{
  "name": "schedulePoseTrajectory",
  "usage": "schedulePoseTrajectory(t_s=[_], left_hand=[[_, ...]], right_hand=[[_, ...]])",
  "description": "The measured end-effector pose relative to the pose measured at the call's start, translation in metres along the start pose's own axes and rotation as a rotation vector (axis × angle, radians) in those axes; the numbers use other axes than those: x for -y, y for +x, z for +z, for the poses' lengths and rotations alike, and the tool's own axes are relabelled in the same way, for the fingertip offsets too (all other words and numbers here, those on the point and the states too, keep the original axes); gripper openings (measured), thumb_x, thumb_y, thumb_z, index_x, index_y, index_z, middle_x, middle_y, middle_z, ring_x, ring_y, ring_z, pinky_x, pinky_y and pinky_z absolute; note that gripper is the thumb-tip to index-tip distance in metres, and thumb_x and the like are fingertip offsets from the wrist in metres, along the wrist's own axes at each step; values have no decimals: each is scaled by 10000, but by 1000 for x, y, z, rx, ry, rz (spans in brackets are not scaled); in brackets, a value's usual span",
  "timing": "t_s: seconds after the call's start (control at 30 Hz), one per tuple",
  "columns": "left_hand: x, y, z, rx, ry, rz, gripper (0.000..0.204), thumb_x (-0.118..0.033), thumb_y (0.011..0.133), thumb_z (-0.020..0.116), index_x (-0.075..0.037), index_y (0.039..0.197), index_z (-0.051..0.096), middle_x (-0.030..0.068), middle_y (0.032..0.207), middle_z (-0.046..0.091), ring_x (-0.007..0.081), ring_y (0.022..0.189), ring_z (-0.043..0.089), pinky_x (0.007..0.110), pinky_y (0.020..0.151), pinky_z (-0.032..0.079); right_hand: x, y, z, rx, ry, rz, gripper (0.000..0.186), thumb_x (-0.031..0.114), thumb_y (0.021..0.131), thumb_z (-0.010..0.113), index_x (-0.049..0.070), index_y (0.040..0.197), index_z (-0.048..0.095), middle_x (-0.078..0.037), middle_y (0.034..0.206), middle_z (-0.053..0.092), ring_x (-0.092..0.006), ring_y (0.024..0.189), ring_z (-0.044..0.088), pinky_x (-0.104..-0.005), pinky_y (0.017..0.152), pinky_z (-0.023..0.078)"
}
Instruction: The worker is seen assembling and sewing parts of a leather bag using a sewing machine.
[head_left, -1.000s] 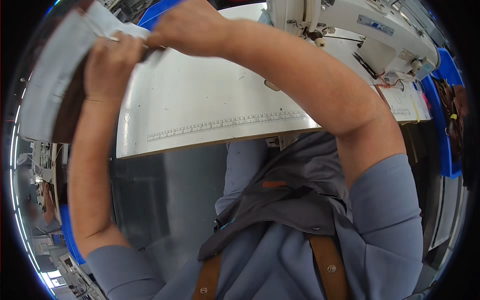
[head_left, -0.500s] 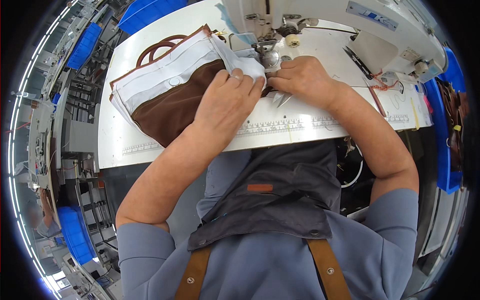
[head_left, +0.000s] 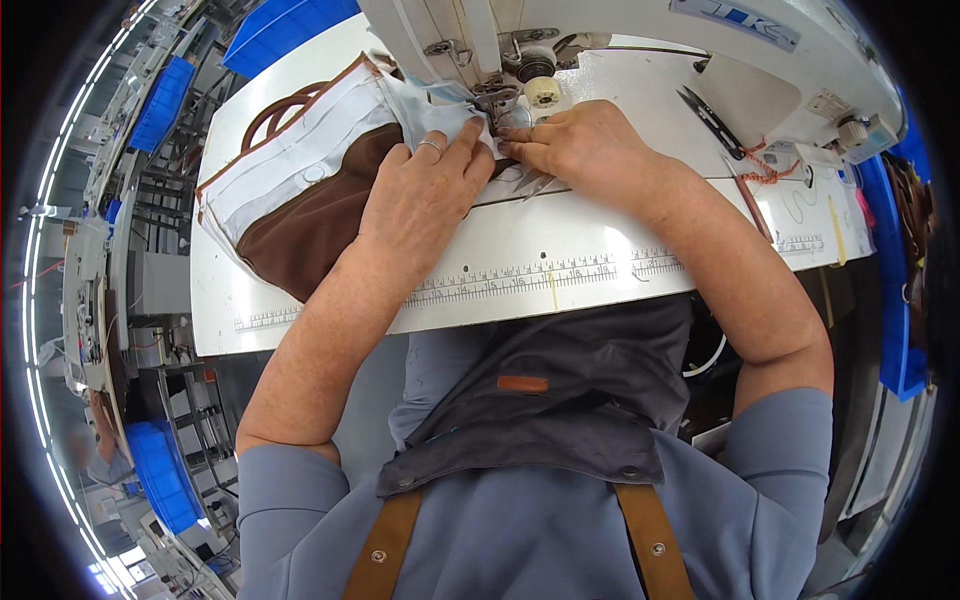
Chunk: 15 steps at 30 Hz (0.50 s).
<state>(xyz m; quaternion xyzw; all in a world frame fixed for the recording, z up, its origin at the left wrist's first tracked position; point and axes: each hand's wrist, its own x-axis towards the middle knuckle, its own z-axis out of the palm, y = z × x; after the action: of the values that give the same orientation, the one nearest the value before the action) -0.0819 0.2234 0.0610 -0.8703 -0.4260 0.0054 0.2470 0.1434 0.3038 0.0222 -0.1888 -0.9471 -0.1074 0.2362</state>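
A brown and white bag (head_left: 310,205), with white lining and brown handles, lies on the sewing table, its white edge gathered at a sewing machine's needle area (head_left: 495,95). My left hand (head_left: 420,195), with a ring on one finger, rests over the bag, its bent fingers gripping the white edge beside the needle. My right hand (head_left: 590,145) is closed, fingertips at the fabric edge right by the presser foot. Under its palm stick out the pointed metal blades of small scissors (head_left: 535,184); their handles are hidden in the hand.
Black-handled scissors (head_left: 715,125) lie right of the machine, near an orange cord (head_left: 768,172) and a slim red-brown tool (head_left: 752,208). A ruler strip (head_left: 490,285) runs along the table's front. Blue bins (head_left: 900,330) stand at the right and far left.
The view has shifted a little, so the machine and bag appear further left. Both hands have moved slightly farther in toward the needle, the small scissors moving along with the right hand.
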Motion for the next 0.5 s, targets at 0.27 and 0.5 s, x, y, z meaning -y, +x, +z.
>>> schedulePoseTrajectory(t_s=[0.27, 0.5], left_hand=[[11, 5, 23, -162, -104, 0, 417, -79, 792, 662, 17, 1197, 658, 113, 1286, 659, 232, 1053, 626, 325, 816, 497], [10, 6, 23, -124, -147, -15, 400, -57, 797, 657, 26, 1188, 660, 123, 1265, 666, 248, 1049, 633, 342, 813, 510]], right_hand=[[2, 5, 0, 73, -56, 105, 283, 145, 868, 594, 134, 1099, 758, 4, 1079, 754, -206, 857, 726, -359, 683, 562], [8, 7, -6, 79, -40, 186, 312, 134, 885, 571, 188, 1125, 763, 34, 1063, 756, -230, 819, 726, -383, 654, 558]])
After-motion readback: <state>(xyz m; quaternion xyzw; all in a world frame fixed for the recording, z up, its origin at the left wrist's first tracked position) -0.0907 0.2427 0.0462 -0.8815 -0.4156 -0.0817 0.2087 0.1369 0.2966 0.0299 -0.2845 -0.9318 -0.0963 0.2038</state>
